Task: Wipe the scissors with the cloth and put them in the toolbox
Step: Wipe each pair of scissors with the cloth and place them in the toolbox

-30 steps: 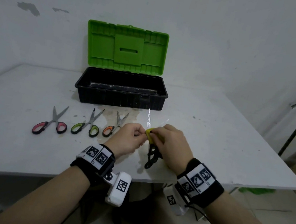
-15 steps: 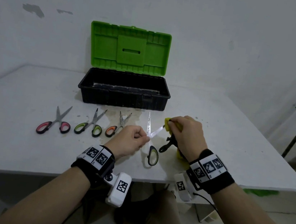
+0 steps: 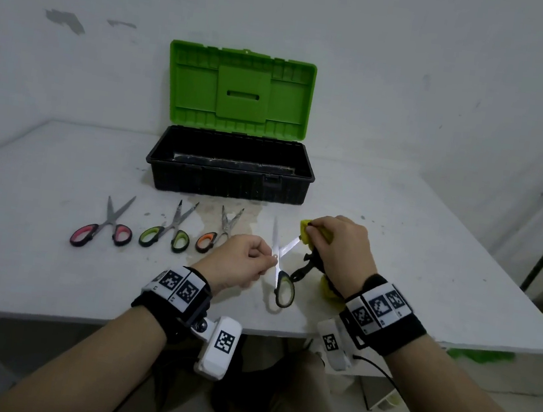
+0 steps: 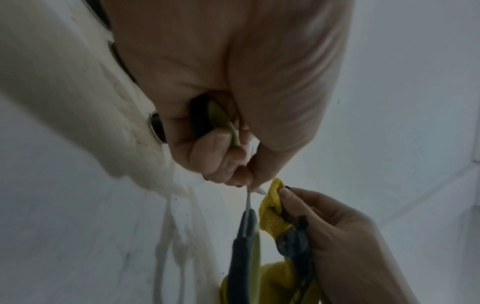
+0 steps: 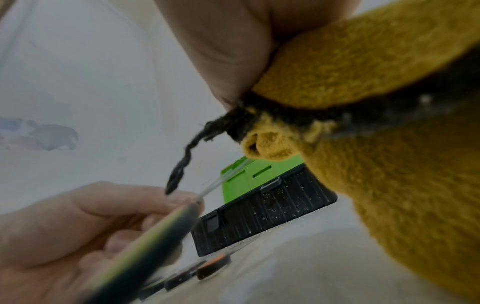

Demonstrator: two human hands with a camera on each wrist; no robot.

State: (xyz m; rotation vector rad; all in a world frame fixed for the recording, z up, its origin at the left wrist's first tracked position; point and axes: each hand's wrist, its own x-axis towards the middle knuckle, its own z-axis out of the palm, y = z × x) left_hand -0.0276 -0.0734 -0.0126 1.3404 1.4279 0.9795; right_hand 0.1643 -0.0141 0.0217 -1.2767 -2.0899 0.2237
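- Left hand [image 3: 238,263] fingers pinch the scissors [image 3: 281,262] at the pivot, blades splayed above the worktop [image 3: 425,288].
- Right hand [image 3: 337,249] fingers clamp the soft cloth [image 3: 306,233] round one blade tip.
- Stiff, sharp steel: safest held by the handles.
- Toolbox [image 3: 228,179] beyond, lid up.

Yellow cloth [image 3: 307,235], green-lidded black toolbox [image 3: 228,179]
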